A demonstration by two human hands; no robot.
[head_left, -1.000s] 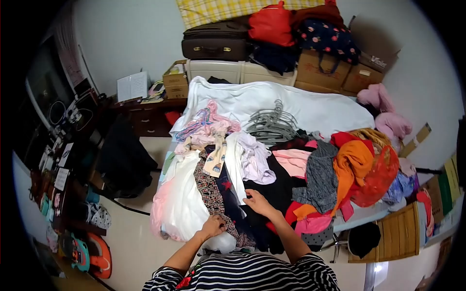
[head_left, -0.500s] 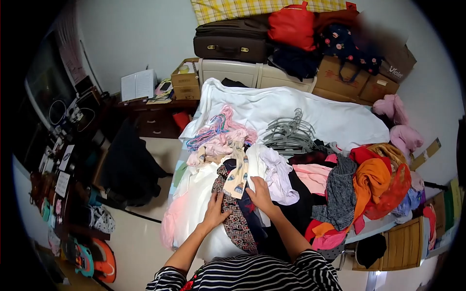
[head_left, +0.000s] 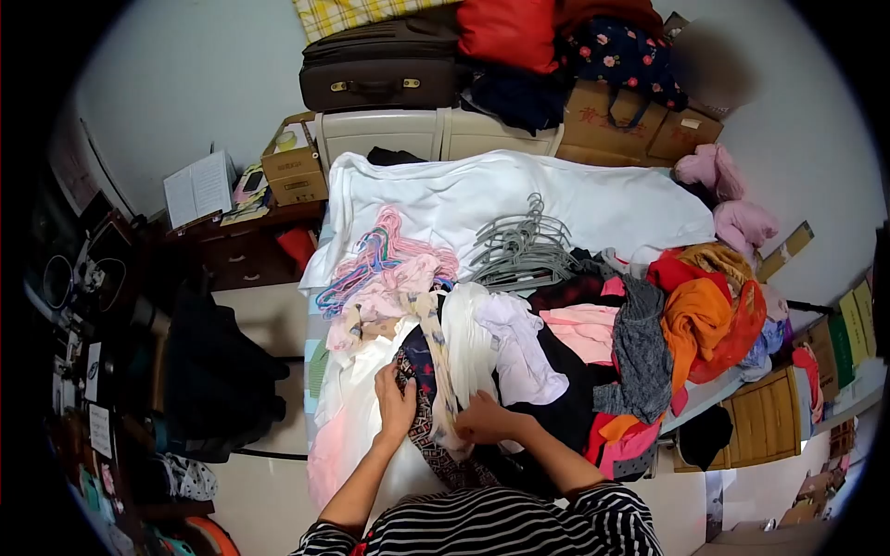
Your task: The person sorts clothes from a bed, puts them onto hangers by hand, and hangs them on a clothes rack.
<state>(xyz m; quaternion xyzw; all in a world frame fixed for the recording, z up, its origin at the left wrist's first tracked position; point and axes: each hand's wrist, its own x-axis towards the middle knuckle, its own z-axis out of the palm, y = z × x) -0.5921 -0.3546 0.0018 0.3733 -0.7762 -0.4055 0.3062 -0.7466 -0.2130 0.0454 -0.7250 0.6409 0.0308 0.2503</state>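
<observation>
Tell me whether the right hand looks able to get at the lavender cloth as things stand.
Probably yes: the lavender cloth lies near the right hand, with nothing seen covering it. The hand is at the cream patterned cloth; whether it grips that is unclear, so it might have to let go first.

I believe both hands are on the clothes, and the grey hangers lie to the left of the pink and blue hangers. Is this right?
Not quite: the head view shows the grey hangers to the right of the pink and blue hangers. The left hand and right hand are indeed on the clothes.
</observation>
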